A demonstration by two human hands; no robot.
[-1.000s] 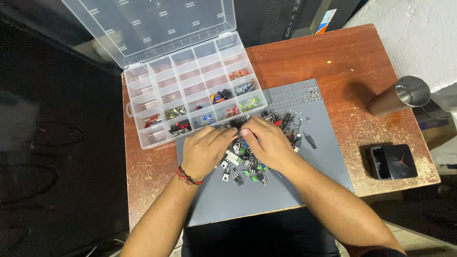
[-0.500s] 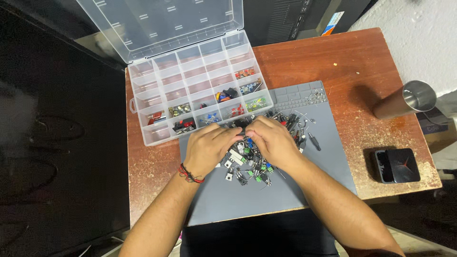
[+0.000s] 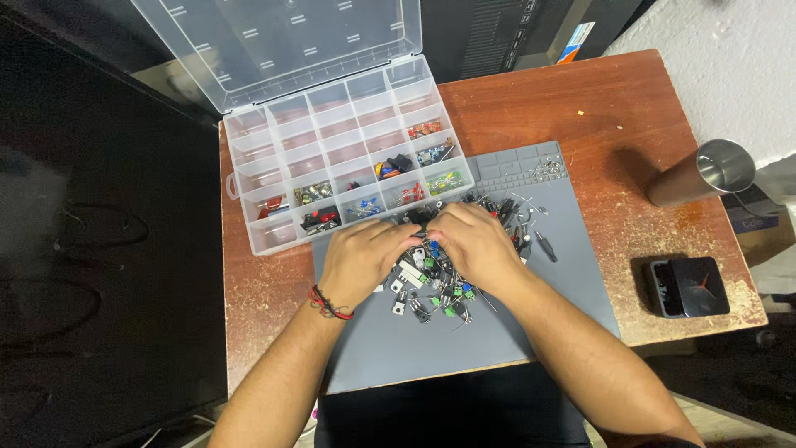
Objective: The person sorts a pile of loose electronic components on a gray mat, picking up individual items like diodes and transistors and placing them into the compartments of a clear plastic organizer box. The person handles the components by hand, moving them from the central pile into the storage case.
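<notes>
A pile of small electronic components (image 3: 444, 294), black, green, blue and white, lies on a grey work mat (image 3: 431, 348). My left hand (image 3: 361, 261), with a red cord bracelet at the wrist, and my right hand (image 3: 474, 246) rest on top of the pile. Their bent fingertips meet at the pile's far edge, just in front of the organiser box. Whatever sits between the fingertips is hidden. A clear plastic organiser box (image 3: 249, 178) stands open behind the hands, and several of its near compartments hold sorted coloured parts.
The mat lies on a worn reddish wooden table (image 3: 531, 99). A steel tumbler (image 3: 705, 172) stands at the right edge, with a small black box (image 3: 688, 286) nearer to me. The box lid (image 3: 274, 41) leans back. Small metal bits (image 3: 547, 170) lie in the mat's top right corner.
The fingertips of both hands have drawn closer together over the pile's far edge. The view has shifted slightly; nothing else has moved.
</notes>
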